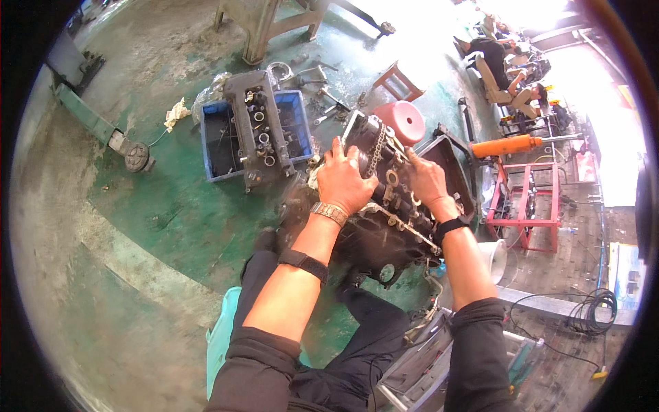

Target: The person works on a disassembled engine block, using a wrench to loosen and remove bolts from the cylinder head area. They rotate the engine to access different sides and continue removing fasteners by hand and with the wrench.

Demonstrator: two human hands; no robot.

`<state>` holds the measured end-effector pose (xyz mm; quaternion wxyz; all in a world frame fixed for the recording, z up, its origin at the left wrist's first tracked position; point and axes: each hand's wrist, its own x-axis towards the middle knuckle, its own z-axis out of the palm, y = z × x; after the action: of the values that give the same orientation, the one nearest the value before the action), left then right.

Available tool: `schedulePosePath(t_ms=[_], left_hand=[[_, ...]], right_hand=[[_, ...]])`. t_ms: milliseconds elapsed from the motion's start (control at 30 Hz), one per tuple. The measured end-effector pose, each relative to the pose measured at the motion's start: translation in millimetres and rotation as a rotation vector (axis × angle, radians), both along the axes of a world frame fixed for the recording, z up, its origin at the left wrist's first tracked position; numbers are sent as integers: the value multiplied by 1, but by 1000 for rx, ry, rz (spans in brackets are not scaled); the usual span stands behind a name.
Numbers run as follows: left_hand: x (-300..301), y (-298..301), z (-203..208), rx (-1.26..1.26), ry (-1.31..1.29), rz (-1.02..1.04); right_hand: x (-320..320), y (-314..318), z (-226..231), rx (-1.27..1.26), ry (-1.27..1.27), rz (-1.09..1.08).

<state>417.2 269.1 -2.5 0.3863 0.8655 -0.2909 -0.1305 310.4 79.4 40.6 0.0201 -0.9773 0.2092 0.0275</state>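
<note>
Engine block (pixel 384 226) lies on the green floor directly under both hands, stripped and grimy, timing chain (pixel 375 152) exposed at the end beyond the fingertips; its long axis runs from there down toward the right forearm. Left hand (pixel 341 180) is spread flat on top; right hand (pixel 427 180) closes over the upper edge. Cylinder head (pixel 259 129) rests separately across a blue crate (pixel 218 141), well left of the left hand. Dismantling appears well advanced
</note>
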Motion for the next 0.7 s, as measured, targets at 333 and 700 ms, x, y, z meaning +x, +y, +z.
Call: schedulePosePath(t_ms=[333,700], left_hand=[[-2,0,-2,-42,-9,21],[1,0,-1,-7,-22,5]], right_hand=[[61,-49,24,-50,-34,121],[156,-87,-25,-343,-321,343]])
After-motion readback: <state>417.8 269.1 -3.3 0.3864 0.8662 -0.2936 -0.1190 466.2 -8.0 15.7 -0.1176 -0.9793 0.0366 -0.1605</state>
